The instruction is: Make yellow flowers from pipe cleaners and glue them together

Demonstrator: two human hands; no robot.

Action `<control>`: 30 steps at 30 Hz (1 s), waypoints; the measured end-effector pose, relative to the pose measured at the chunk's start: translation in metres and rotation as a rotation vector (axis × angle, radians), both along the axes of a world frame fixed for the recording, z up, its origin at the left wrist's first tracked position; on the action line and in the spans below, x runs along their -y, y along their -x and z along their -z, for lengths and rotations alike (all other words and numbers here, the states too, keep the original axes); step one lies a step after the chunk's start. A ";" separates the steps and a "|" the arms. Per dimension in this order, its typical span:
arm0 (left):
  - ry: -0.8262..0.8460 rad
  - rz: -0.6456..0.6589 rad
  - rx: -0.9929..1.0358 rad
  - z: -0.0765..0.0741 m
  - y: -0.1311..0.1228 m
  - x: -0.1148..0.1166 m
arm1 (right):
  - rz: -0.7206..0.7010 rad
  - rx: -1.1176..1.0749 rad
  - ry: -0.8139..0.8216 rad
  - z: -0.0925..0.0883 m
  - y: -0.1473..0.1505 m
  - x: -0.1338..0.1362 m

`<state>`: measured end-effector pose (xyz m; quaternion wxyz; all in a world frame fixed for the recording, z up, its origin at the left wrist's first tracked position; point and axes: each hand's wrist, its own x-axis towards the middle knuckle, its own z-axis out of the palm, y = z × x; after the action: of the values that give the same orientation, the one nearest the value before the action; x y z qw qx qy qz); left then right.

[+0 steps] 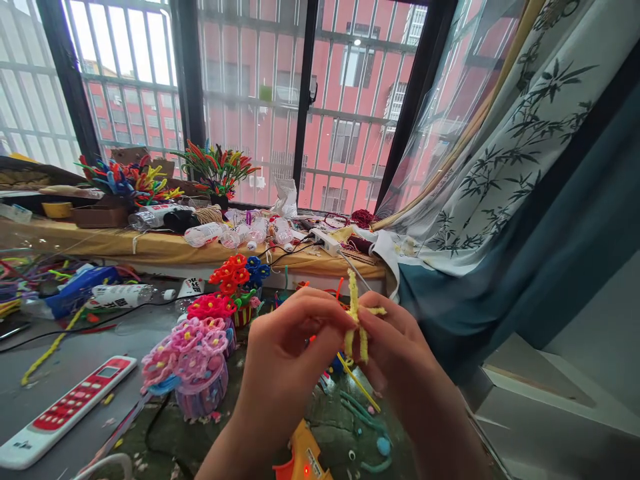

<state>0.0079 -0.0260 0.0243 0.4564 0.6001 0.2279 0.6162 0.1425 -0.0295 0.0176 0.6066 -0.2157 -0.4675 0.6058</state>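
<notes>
A small piece of bent yellow fuzzy wire (353, 293), with several arms sticking out, is held up between both hands above the table. My left hand (295, 340) pinches its left side between thumb and index finger. On the other side, my right hand (397, 340) grips it with the fingertips pressed together. Two arms of the piece hang below the fingers, and one points up. Beneath the hands lie a yellow stick (359, 382) and teal fuzzy wires (363, 415). An orange glue gun (306, 455) with a red light rests at the bottom edge.
Pink fuzzy flowers in a striped pot (203, 393) stand left of my left hand, with red flowers (230, 273) behind. A white remote (70, 410) and bottles (125, 295) lie farther left. Beyond is a cluttered windowsill (165, 248); a curtain (500, 173) hangs right.
</notes>
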 end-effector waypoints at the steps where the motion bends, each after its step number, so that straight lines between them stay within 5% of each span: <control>1: -0.127 -0.092 -0.065 0.001 0.000 0.000 | 0.018 0.011 -0.002 0.000 0.000 0.000; 4: -0.420 -0.343 -0.260 0.002 0.004 -0.001 | 0.075 0.115 -0.016 -0.002 -0.002 0.001; 6: -0.472 -0.374 -0.345 0.000 0.008 -0.001 | 0.149 0.219 -0.053 -0.003 -0.004 0.002; 10: -0.223 -0.212 -0.289 -0.005 0.013 0.001 | 0.240 0.359 -0.140 -0.004 -0.009 0.004; 17: 0.194 0.071 -0.108 -0.012 0.009 0.003 | 0.189 0.409 -0.239 -0.002 -0.013 0.004; 22: 0.236 0.271 -0.172 -0.011 0.019 -0.003 | 0.251 0.482 -0.307 0.002 -0.015 0.003; 30: 0.259 0.239 -0.265 -0.012 0.021 -0.005 | 0.556 0.741 -0.564 -0.003 -0.015 0.008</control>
<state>-0.0134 -0.0210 0.0363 0.5654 0.6350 0.2905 0.4390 0.1579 -0.0375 0.0206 0.5730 -0.3591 -0.7198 0.1570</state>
